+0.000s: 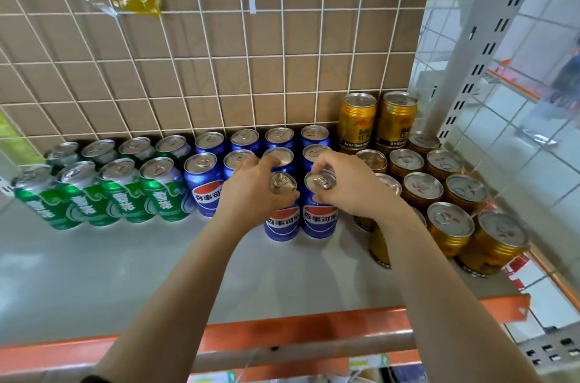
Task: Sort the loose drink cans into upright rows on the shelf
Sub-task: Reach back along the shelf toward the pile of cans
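On the shelf (125,272) the cans stand upright in colour blocks. At the left are eight green cans (157,191), in two rows of four. In the middle are ten blue cans (204,191): four against the back grid (219,68), four in front of those, and two more nearest the front on the right side of the block. The left hand (260,191) has its fingers curled round the rim of the left front can (282,222), and the right hand (348,185) pinches the rim of the right front can (320,219). Both of these cans are upright on the shelf and just beside each other. To the right are the gold cans (450,225), about twelve. Two at the back stand higher than the rest, and the right forearm hides part of the block, so the exact number cannot be told.
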Demonstrator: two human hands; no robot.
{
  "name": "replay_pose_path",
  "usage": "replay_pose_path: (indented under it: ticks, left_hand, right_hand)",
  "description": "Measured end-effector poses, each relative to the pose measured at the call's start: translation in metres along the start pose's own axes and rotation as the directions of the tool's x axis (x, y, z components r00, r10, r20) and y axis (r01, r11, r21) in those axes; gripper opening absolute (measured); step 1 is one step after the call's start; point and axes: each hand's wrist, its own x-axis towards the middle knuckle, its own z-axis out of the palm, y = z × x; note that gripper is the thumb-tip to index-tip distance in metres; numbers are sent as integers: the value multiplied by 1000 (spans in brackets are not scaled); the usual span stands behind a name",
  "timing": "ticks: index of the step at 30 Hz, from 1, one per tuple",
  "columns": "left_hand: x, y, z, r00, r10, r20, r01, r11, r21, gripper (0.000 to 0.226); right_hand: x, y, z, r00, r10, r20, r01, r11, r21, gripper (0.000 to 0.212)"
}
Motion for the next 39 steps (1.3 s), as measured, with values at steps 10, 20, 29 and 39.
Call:
replay_pose_path:
  ticks: [10, 20, 29, 39]
  left_hand:
    - [-15, -16, -12, 998, -55, 18, 56, 993, -102, 78]
    - [-70, -105, -61, 965, -201, -168, 214, 975, 62, 88]
    - [-150, -264, -140, 877, -407, -255, 452, 879, 152, 69]
    - [-262, -443, -230, 730, -609, -310, 659, 748, 84, 64]
  right_hand:
    - [-3, -25, 1, 998, -26, -50, 20, 992, -128, 64]
    - [7, -142, 68, 960, -281, -20, 267, 932, -243, 41]
    - [21, -301, 176, 904, -410, 123, 428, 849, -309, 41]
    - [25, -485, 307, 814, -529, 239, 576, 785, -227, 47]
